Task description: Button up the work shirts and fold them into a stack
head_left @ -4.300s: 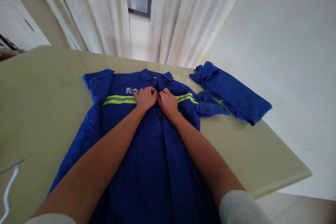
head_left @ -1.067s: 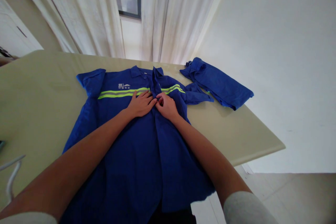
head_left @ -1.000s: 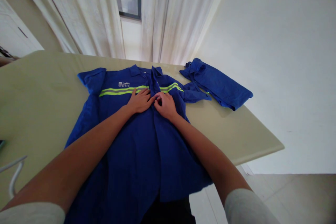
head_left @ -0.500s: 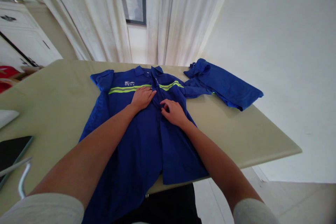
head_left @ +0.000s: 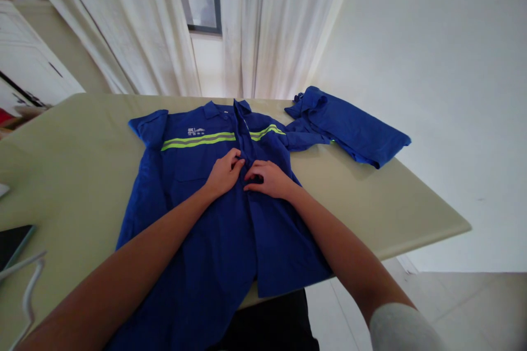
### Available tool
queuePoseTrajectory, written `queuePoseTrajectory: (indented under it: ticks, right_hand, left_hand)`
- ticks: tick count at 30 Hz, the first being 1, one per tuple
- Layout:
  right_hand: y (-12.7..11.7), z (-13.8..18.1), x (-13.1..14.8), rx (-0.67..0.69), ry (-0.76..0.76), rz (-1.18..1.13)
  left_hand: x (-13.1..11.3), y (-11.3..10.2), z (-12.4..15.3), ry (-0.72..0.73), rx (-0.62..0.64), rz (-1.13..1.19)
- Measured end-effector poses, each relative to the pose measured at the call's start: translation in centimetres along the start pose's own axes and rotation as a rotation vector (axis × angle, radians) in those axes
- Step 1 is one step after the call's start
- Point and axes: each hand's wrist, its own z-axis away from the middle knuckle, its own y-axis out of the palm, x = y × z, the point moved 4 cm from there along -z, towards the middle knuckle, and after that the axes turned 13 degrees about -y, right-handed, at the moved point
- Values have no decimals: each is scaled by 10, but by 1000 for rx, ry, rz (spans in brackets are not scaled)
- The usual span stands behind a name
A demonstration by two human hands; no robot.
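Observation:
A blue work jacket (head_left: pixel 214 269) lies face up on the table, its collar at the far end and its hem hanging over the near edge. A yellow-green and grey stripe (head_left: pixel 197 141) crosses its chest, below a white logo. At the front opening, my left hand (head_left: pixel 224 173) has its fingers closed on the placket edge. Just right of it, my right hand (head_left: pixel 269 178) is curled, thumb and fingertips closed on the same placket. Any button or fastener between the fingertips is too small to make out.
Another folded blue garment (head_left: pixel 358 126) lies at the table's right, over the jacket's sleeve end. On the left are a dark phone-like device (head_left: pixel 14 244) and a white cable (head_left: pixel 29 290). Curtains (head_left: pixel 284 27) hang behind the pale table (head_left: pixel 82 175); a white wall stands right.
My left hand has moved from resting flat below the stripe down to the placket, its fingers now closing there. My right hand has shifted slightly left and down along the opening. The view has shifted slightly.

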Motion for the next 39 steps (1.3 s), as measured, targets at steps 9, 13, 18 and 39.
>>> queuePoseTrajectory:
  ticks: [9,13,18,39]
  right_hand:
    - [2,-1,8,9,27,108]
    - [1,-1,1,-84,109,-80]
    - [1,-3,0,-108,198,-94]
    - [-2,3,-15,-295,190,-8]
  left_hand:
    - [-8,0,-5,48,83,-113]
    - [-7,-1,-3,66,4,-68]
    - [-1,1,-4,8,26,19]
    - [2,0,-8,59,227,223]
